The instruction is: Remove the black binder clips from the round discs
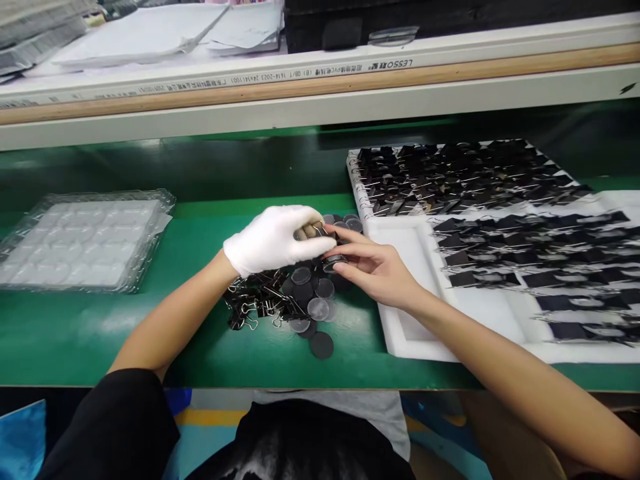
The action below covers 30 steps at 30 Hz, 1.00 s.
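Note:
In a white glove, my left hand (280,239) curls over the pile with its bare fingertips closed. A binder clip (319,231) seems to be in them, only its wire handles showing. My bare right hand (375,267) meets it from the right and pinches a round disc (334,261) between thumb and fingers. Below both hands lies a heap of black and see-through round discs (303,291). Several black binder clips (265,303) with silver handles lie jumbled left of the discs, under my left wrist. One black disc (321,345) rests nearest the front edge.
On the right, a white foam tray (407,327) holds rows of black clipped pieces (530,247); another full tray (450,177) stands behind it. Stacked see-through plastic trays (90,240) sit at left. A shelf edge (270,107) with papers crosses behind the green table (210,360).

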Each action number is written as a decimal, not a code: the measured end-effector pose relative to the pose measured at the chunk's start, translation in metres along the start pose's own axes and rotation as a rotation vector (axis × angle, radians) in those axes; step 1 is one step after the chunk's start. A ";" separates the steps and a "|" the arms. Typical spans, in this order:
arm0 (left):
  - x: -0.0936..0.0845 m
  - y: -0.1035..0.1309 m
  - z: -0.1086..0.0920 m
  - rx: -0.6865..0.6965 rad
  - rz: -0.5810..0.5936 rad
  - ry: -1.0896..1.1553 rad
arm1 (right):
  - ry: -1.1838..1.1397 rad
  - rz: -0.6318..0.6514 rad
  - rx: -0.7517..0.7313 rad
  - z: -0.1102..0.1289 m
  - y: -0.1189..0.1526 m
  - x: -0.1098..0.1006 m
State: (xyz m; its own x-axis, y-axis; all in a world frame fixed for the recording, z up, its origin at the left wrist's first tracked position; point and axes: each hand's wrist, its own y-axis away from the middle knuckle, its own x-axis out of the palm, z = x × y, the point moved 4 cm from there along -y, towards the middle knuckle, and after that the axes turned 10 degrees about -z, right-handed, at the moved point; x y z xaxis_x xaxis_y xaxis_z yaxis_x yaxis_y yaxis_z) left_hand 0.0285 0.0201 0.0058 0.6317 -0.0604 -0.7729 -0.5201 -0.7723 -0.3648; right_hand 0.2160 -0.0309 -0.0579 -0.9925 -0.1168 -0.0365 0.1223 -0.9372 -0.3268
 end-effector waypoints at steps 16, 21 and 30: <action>-0.031 -0.003 -0.012 -0.111 -0.556 -0.088 | 0.022 -0.187 -0.084 0.022 -0.010 0.074; -0.036 -0.008 -0.002 -0.191 -0.607 0.125 | 0.109 -0.220 -0.214 0.029 -0.004 0.073; -0.028 -0.010 0.006 -0.242 -0.621 0.103 | 0.166 -0.346 -0.086 0.008 -0.007 0.063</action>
State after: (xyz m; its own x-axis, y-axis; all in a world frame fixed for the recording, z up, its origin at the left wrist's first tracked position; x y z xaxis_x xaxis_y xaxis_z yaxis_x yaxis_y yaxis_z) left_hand 0.0123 0.0334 0.0279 0.8299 0.3896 -0.3995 0.0930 -0.8025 -0.5893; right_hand 0.1523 -0.0345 -0.0502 -0.9632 0.2621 -0.0603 -0.2130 -0.8803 -0.4240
